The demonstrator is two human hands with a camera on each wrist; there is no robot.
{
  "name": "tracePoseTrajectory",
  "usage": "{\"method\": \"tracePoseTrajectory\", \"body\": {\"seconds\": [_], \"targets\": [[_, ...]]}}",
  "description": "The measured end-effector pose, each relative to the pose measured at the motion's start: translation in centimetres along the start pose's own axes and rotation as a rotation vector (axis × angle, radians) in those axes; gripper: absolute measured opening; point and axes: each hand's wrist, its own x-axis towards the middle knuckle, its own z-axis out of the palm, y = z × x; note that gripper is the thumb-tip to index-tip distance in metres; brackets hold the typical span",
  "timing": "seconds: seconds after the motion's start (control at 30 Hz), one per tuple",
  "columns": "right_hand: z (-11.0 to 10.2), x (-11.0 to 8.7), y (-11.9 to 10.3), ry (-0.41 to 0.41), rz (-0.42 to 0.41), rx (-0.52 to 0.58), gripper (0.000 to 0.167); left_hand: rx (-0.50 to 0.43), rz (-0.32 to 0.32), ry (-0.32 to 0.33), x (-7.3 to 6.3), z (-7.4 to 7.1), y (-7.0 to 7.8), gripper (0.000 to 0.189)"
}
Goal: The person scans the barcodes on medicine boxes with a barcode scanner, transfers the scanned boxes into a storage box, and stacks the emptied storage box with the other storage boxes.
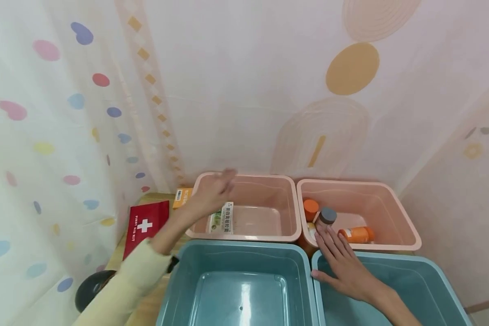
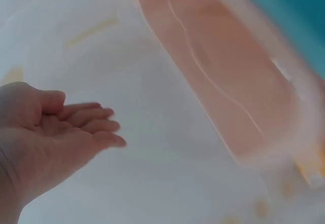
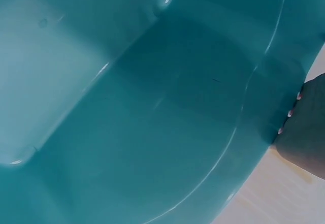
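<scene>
My left hand [image 1: 212, 194] is raised over the left pink bin [image 1: 265, 181], blurred, its fingers loosely extended and holding nothing. Its bare palm [image 2: 56, 132] shows in the left wrist view. Below that hand, a white and green box [image 1: 224, 219] lies in the bin. My right hand [image 1: 346, 271] reaches over the rim where the right pink bin [image 1: 366, 184] meets the right teal bin [image 1: 428, 267]. Its fingers are straight, close to a grey-capped bottle [image 1: 326, 216]; whether they touch it I cannot tell. An orange-capped bottle [image 1: 311, 208] stands beside that, and an orange bottle [image 1: 356, 235] lies nearby.
The left teal bin [image 1: 244, 245] stands in front of the left pink one. To the left are a red first aid kit pouch [image 1: 146, 224], an orange box [image 1: 182, 197] and a dark round object [image 1: 90, 287]. A patterned curtain [image 1: 228, 90] hangs behind.
</scene>
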Motion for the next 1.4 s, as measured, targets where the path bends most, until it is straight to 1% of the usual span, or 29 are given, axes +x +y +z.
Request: {"method": "tracePoseTrajectory", "body": {"seconds": [0.07,0.1,0.13,0.2,0.27,0.33,0.37,0.43,0.47,0.5,0.57,0.6,0.67,0.7,0.77,0.83,0.9,0.93,1.0,1.03,1.1,1.17,1.23,1.27,1.3,1.33,1.4], "targets": [[-1.1,0.2,-0.1,-0.068,0.050,0.088,0.095,0.073,-0.047,0.032,-2.9,-1.2,-1.2,0.061],[-1.8,0.4,-0.2,-0.114,0.083,0.148,0.095,0.081,-0.057,0.050,-4.2,-1.5,-1.8,0.064],[-2.6,0.6,-0.4,-0.173,0.127,0.211,0.094,0.061,-0.094,0.043,-5.6,-1.7,-2.4,0.069],[-4.5,0.9,-0.9,-0.293,0.234,0.344,0.090,0.045,-0.156,0.039,-8.2,-1.5,-3.4,0.078],[-6.3,1.1,-1.4,-0.382,0.302,0.409,0.085,0.027,-0.212,0.038,-10.7,-1.0,-4.5,0.083],[-7.7,1.1,-1.8,-0.428,0.337,0.425,0.080,0.044,-0.265,0.043,-12.9,-0.4,-5.5,0.087],[-8.0,0.9,-1.8,-0.428,0.328,0.414,0.078,0.054,-0.290,0.046,-13.8,0.0,-6.0,0.089],[-8.1,0.5,-1.9,-0.413,0.289,0.374,0.078,0.078,-0.335,0.045,-15.4,0.6,-7.0,0.092],[-7.7,0.1,-1.7,-0.391,0.248,0.324,0.077,0.086,-0.362,0.039,-16.1,0.8,-7.4,0.093],[-7.5,-0.2,-1.9,-0.386,0.231,0.304,0.078,0.092,-0.384,0.033,-16.7,1.0,-7.7,0.095],[-6.7,-0.7,-2.3,-0.382,0.217,0.268,0.081,0.101,-0.429,0.009,-17.7,1.3,-8.3,0.098],[-6.4,-0.9,-2.7,-0.386,0.227,0.253,0.083,0.111,-0.452,-0.005,-18.1,1.5,-8.5,0.100],[-5.8,-1.2,-3.7,-0.391,0.264,0.229,0.085,0.127,-0.494,-0.035,-18.7,1.8,-8.9,0.103],[-5.8,-1.2,-4.6,-0.399,0.305,0.239,0.088,0.133,-0.505,-0.038,-19.1,2.0,-9.1,0.105],[-5.4,-1.3,-5.7,-0.379,0.328,0.191,0.089,0.140,-0.538,-0.072,-19.6,2.4,-9.2,0.108],[-5.0,-1.5,-6.6,-0.342,0.310,0.154,0.089,0.131,-0.553,-0.102,-20.0,2.9,-9.1,0.110],[-4.6,-1.8,-7.2,-0.317,0.275,0.121,0.091,0.109,-0.552,-0.130,-20.3,3.5,-8.6,0.109],[-4.3,-1.9,-7.4,-0.315,0.259,0.110,0.092,0.094,-0.558,-0.162,-20.4,3.9,-8.3,0.108],[-3.6,-2.2,-7.7,-0.318,0.233,0.089,0.093,0.065,-0.553,-0.186,-20.4,4.7,-7.5,0.107],[-3.2,-2.2,-7.9,-0.329,0.233,0.095,0.094,0.056,-0.551,-0.191,-20.4,5.1,-7.1,0.108],[-2.2,-2.2,-8.3,-0.362,0.255,0.116,0.096,0.065,-0.559,-0.210,-20.4,5.8,-6.5,0.114],[-1.1,-2.3,-8.8,-0.377,0.294,0.138,0.099,0.113,-0.552,-0.196,-20.6,6.3,-6.0,0.121],[0.0,-2.6,-9.2,-0.379,0.358,0.193,0.102,0.176,-0.534,-0.179,-20.8,6.6,-5.7,0.123],[0.5,-2.8,-9.5,-0.365,0.383,0.204,0.103,0.211,-0.523,-0.174,-20.9,6.6,-5.6,0.122],[1.1,-3.0,-9.7,-0.334,0.397,0.197,0.103,0.245,-0.512,-0.168,-21.1,6.6,-5.5,0.120],[1.6,-3.3,-9.9,-0.291,0.401,0.194,0.102,0.272,-0.500,-0.158,-21.3,6.6,-5.5,0.116],[2.7,-3.8,-10.2,-0.185,0.382,0.172,0.098,0.312,-0.490,-0.151,-21.6,6.4,-5.5,0.114]]}}
